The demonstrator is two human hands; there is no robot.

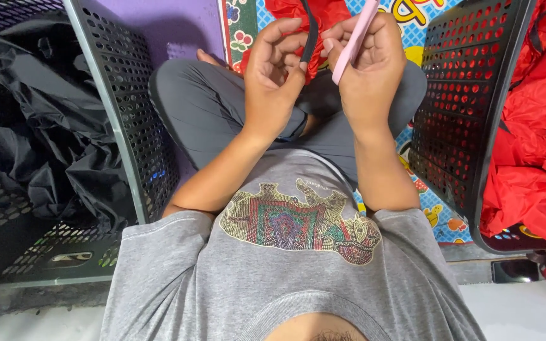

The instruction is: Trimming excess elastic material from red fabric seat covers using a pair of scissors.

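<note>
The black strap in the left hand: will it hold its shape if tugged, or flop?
Probably floppy: the black strap is thin and narrow, running up from the left hand to the red fabric. Likely light for its size. Pinched between the fingers, it seems unlikely to slip.

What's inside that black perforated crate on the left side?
The black crate holds a crumpled heap of black fabric that fills most of it. A bare patch of perforated floor shows near the front; whatever lies beneath the heap is covered.

Grey short-sleeved T-shirt (298, 278) with multicoloured beaded elephant motif (301, 221) on chest, grey trousers (210, 107), bare forearms
</note>
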